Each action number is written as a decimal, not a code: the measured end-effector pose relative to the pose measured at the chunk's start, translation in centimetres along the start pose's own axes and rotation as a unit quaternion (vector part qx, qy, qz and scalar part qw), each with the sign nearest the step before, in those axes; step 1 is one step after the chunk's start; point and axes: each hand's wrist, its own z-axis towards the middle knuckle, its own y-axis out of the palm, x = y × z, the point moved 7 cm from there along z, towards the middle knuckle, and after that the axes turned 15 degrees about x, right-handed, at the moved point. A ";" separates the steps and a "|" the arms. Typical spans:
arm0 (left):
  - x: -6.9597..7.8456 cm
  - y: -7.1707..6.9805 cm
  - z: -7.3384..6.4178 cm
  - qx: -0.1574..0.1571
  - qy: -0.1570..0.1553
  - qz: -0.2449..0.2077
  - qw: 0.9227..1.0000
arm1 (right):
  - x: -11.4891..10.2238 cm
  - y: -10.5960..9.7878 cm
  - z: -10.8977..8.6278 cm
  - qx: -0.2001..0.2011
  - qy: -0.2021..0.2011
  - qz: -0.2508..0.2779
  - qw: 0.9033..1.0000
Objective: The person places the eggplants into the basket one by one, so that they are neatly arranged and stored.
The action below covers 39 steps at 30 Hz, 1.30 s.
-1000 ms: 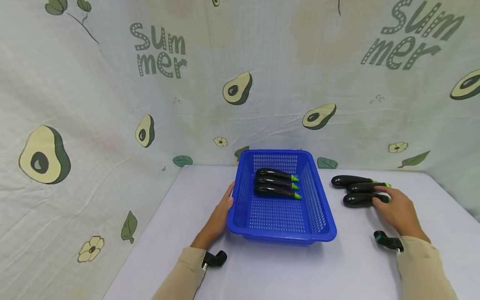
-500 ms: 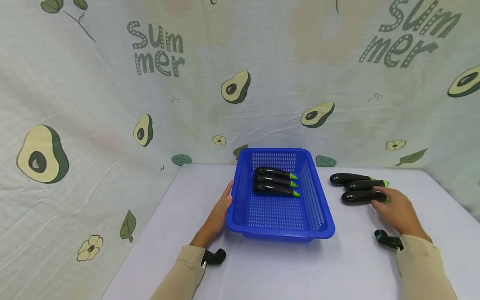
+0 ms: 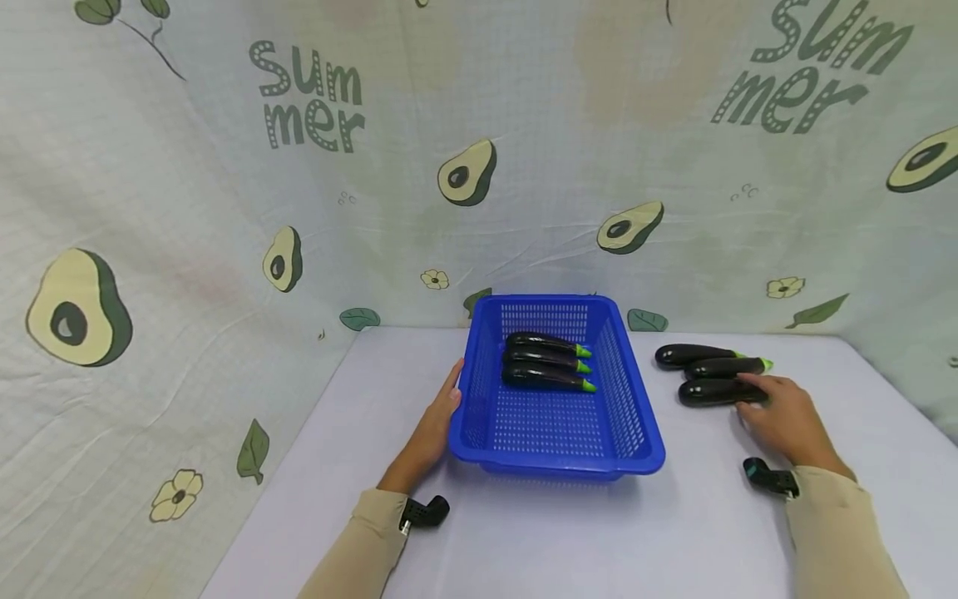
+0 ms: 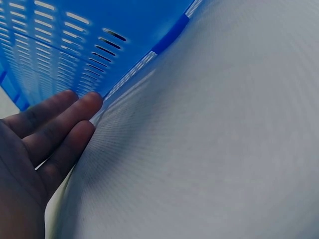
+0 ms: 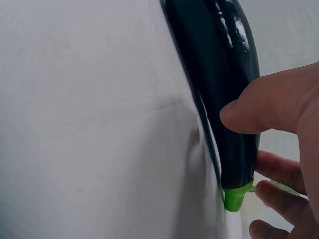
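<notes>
My left hand [image 3: 428, 433] rests against the left side of a blue plastic basket [image 3: 554, 466], its fingers straight. In the left wrist view, those fingertips [image 4: 89, 103] lie along the slotted basket wall [image 4: 149, 20]. On the right, my right hand [image 3: 789, 423] pinches the stem end of the nearest eggplant [image 3: 707, 393], which lies on the table. The right wrist view shows the thumb [image 5: 244, 117] on one side of this dark, glossy eggplant [image 5: 224, 64] and other fingers behind it, close to its green cap [image 5: 234, 198].
Inside the basket, three eggplants [image 3: 542, 377] lie side by side, green caps to the right. Just behind the held one are two more, a middle eggplant [image 3: 718, 367] and a far eggplant [image 3: 688, 355]. A printed cloth [image 3: 539, 183] hangs behind the white table [image 3: 539, 541].
The head view has shifted slightly, so the scene sits a little further left and up. Both hands keep their places at the basket and the eggplant.
</notes>
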 end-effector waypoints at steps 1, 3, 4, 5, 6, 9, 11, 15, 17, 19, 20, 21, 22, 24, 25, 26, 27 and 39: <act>0.0 0.0 0.1 0.001 0.001 -0.001 1.000 | -0.1 0.0 0.1 0.004 -0.004 -0.002 1.000; 0.0 0.0 0.1 -0.001 0.002 -0.004 1.000 | -0.2 -0.1 0.1 0.007 -0.005 -0.004 1.000; 0.1 0.0 0.2 -0.003 0.003 -0.007 1.000 | -0.2 -0.1 0.1 0.004 -0.001 -0.006 1.000; 0.1 0.0 0.2 -0.003 0.003 -0.008 1.000 | -0.2 -0.1 0.1 -0.001 0.003 -0.009 1.000; 0.1 0.0 0.2 -0.003 0.002 -0.008 1.000 | -0.1 0.0 0.1 -0.008 0.009 -0.012 1.000; 0.1 -0.1 0.2 -0.004 -0.001 -0.005 1.000 | 0.0 0.2 0.0 -0.031 0.031 -0.022 0.999; 0.2 -0.1 0.3 -0.006 -0.006 0.000 1.000 | 0.0 0.2 0.0 -0.041 0.041 -0.023 0.998; 0.2 0.0 0.5 -0.018 -0.013 -0.004 1.000 | -0.1 0.1 0.0 -0.049 0.047 -0.019 0.998; 0.2 0.0 0.6 -0.021 -0.015 -0.007 1.000 | 0.0 0.1 -0.1 -0.054 0.046 -0.018 0.997; 0.2 0.0 0.6 -0.020 -0.013 -0.005 1.000 | 0.1 0.1 -0.1 -0.059 0.043 -0.017 0.997; 0.2 0.0 0.6 -0.017 -0.011 -0.003 1.000 | 0.1 0.1 -0.1 -0.060 0.039 -0.017 0.997; 0.2 -0.1 0.6 -0.015 -0.009 -0.002 1.000 | 0.2 0.2 -0.1 -0.063 0.036 -0.018 0.997; 0.1 -0.1 0.6 -0.011 -0.006 0.000 1.000 | 0.3 0.2 -0.1 -0.065 0.034 -0.018 0.997; 0.1 -0.1 0.5 -0.007 -0.003 0.003 1.000 | 0.3 0.3 -0.1 -0.071 0.028 -0.014 0.997; 0.1 -0.1 0.4 -0.005 -0.001 0.005 1.000 | 0.2 0.4 -0.1 -0.074 0.026 -0.013 0.997; 0.0 -0.1 0.4 -0.003 0.000 0.005 1.000 | 0.1 0.5 -0.1 -0.074 0.020 -0.010 0.997; 0.0 -0.1 0.3 -0.003 -0.001 0.006 1.000 | 0.1 0.6 -0.1 -0.076 0.017 -0.007 0.997; -0.1 0.0 0.0 -0.010 -0.012 -0.008 1.000 | -0.9 1.7 -0.6 -0.108 0.037 0.001 0.993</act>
